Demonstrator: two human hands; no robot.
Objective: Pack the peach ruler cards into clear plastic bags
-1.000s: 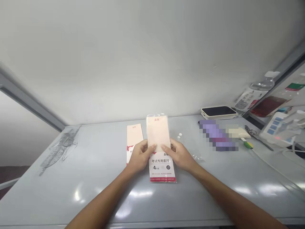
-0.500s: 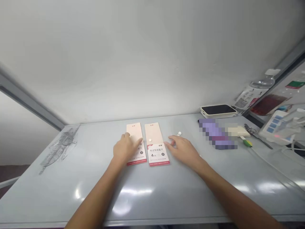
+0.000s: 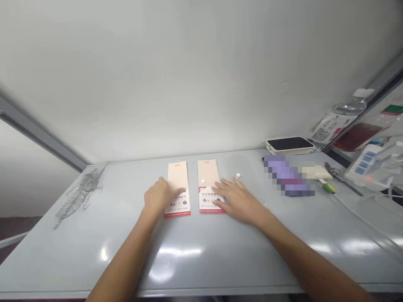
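Two flat ruler-set packets lie side by side on the grey table, each pale cream at the top with a white and red printed label below. My left hand (image 3: 157,196) curls around the left edge of the left ruler-set packet (image 3: 178,180), its thumb across the front. Fingers spread, my right hand (image 3: 241,202) rests with its fingertips on the right side of the right ruler-set packet (image 3: 208,171). A small white round piece (image 3: 203,181) sits on that packet, just above its label. Another small white piece (image 3: 238,175) lies beyond my right fingers.
Clear plastic wrapping (image 3: 82,191) lies at the table's left. On the right are a phone (image 3: 289,144), a blurred purple item (image 3: 285,176), a cream block (image 3: 315,172), scissors (image 3: 344,180), a white cable (image 3: 359,214) and a bottle (image 3: 341,119). A wall stands behind.
The gap between the two packets has widened: the left one has shifted slightly left, the right one right. My right hand has come onto the right packet with its fingers spread.
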